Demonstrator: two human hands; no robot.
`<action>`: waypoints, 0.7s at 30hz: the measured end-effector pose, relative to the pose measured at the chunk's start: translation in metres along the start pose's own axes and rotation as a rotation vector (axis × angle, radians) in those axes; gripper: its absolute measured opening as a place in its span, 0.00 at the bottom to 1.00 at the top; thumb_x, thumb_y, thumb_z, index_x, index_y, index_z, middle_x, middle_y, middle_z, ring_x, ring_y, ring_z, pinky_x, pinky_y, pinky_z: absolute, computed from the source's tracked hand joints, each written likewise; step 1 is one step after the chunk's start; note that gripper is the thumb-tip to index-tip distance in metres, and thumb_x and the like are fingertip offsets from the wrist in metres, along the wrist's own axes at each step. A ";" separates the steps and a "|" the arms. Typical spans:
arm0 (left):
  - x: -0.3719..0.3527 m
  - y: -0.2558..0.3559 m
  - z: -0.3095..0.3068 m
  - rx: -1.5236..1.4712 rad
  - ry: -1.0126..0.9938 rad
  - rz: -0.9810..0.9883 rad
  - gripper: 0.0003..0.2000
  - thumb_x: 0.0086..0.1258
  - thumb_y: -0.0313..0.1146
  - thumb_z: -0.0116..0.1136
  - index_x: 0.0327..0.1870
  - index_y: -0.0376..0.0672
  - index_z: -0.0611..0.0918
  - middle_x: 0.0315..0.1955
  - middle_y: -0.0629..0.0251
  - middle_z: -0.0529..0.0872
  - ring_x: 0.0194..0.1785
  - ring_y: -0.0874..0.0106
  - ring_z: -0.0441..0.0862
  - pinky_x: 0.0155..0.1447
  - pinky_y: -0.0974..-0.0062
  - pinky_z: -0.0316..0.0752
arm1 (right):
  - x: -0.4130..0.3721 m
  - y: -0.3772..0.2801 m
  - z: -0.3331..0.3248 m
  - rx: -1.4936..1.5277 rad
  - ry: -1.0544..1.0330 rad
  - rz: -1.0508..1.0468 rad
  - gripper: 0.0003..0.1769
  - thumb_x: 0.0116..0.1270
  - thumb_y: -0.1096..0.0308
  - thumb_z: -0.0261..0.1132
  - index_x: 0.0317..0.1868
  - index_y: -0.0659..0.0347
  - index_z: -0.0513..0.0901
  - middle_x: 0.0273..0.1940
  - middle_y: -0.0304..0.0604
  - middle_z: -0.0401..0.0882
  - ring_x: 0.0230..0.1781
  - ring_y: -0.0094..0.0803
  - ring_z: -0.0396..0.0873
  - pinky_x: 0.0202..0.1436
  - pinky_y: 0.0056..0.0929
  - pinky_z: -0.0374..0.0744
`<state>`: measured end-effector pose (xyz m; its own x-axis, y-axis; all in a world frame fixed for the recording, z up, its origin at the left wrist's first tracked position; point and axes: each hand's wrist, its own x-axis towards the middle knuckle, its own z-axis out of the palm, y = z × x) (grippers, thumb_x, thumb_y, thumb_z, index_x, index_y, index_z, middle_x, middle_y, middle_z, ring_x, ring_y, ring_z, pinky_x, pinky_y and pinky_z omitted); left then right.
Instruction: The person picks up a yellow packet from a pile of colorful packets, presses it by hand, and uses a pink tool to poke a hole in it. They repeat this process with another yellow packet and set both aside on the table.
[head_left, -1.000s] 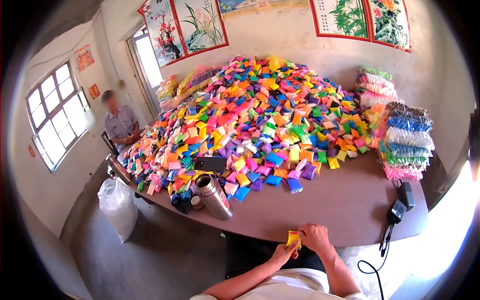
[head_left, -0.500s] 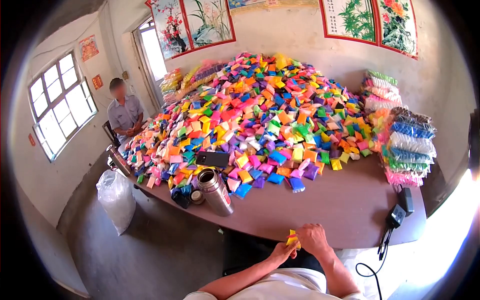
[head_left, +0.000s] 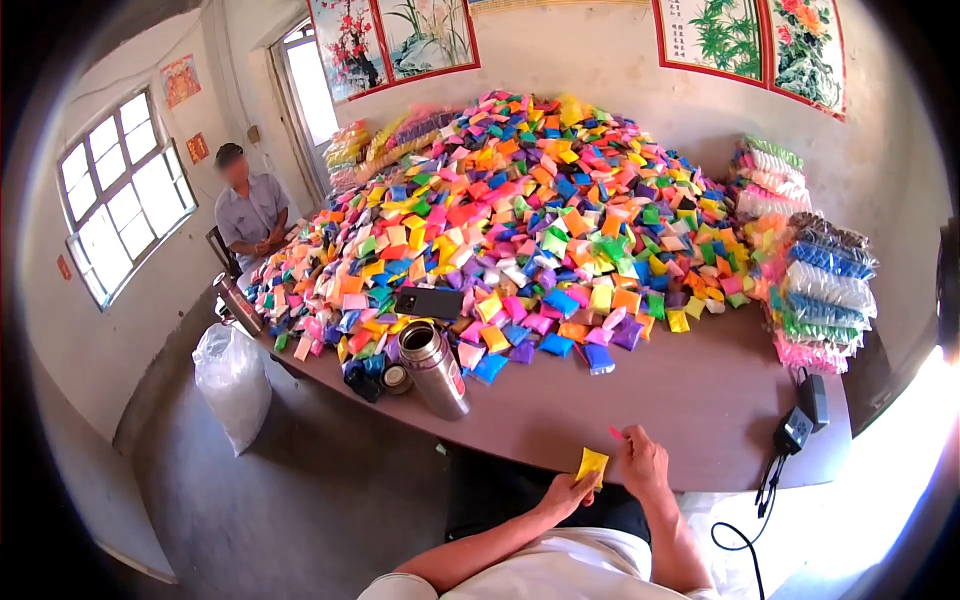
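From the head view, we see our left hand point(head_left: 568, 496) gripping a small yellow packet point(head_left: 592, 464) by its lower end, at the near edge of the table point(head_left: 690, 395). Our right hand point(head_left: 645, 464), just beside it, has its fingers closed, pinching a small pink strip point(head_left: 615, 433) clear of the packet. We judge the step in hand to be handling these two pieces separately; the next move calls for a steady left hold and a free right fingertip grip. Beyond lies the heap of colored packets point(head_left: 520, 220).
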<state>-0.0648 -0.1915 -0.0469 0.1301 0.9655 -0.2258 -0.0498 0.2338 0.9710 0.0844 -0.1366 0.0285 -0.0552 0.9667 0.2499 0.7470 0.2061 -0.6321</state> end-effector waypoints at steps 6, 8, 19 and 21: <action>-0.002 0.006 -0.002 0.348 0.039 0.131 0.23 0.71 0.51 0.55 0.27 0.38 0.82 0.18 0.62 0.82 0.23 0.68 0.81 0.31 0.72 0.75 | -0.015 -0.028 0.007 -0.055 -0.123 0.085 0.25 0.54 0.45 0.70 0.40 0.59 0.82 0.32 0.48 0.84 0.33 0.45 0.84 0.40 0.42 0.80; -0.006 0.008 -0.002 0.439 0.112 0.178 0.21 0.71 0.48 0.57 0.27 0.37 0.82 0.18 0.59 0.82 0.23 0.62 0.81 0.32 0.68 0.75 | -0.014 -0.032 0.008 -0.075 -0.164 0.095 0.27 0.54 0.43 0.69 0.38 0.60 0.83 0.31 0.48 0.84 0.32 0.43 0.84 0.41 0.41 0.81; -0.001 0.010 -0.016 0.160 -0.168 0.034 0.19 0.73 0.49 0.55 0.31 0.40 0.83 0.27 0.65 0.84 0.32 0.75 0.81 0.42 0.76 0.77 | -0.005 0.008 0.008 0.440 -0.073 0.222 0.13 0.58 0.64 0.61 0.32 0.69 0.81 0.22 0.48 0.78 0.24 0.35 0.79 0.30 0.35 0.76; -0.004 0.002 -0.023 -0.232 -0.204 -0.081 0.22 0.73 0.55 0.51 0.33 0.42 0.82 0.32 0.66 0.84 0.35 0.79 0.81 0.46 0.80 0.77 | -0.008 0.009 0.005 0.555 -0.117 0.241 0.12 0.61 0.68 0.58 0.34 0.72 0.80 0.22 0.44 0.76 0.26 0.26 0.76 0.30 0.29 0.75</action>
<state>-0.0879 -0.1920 -0.0462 0.3374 0.9051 -0.2588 -0.2527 0.3519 0.9013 0.0881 -0.1413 0.0174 -0.0236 0.9997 -0.0101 0.2929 -0.0027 -0.9561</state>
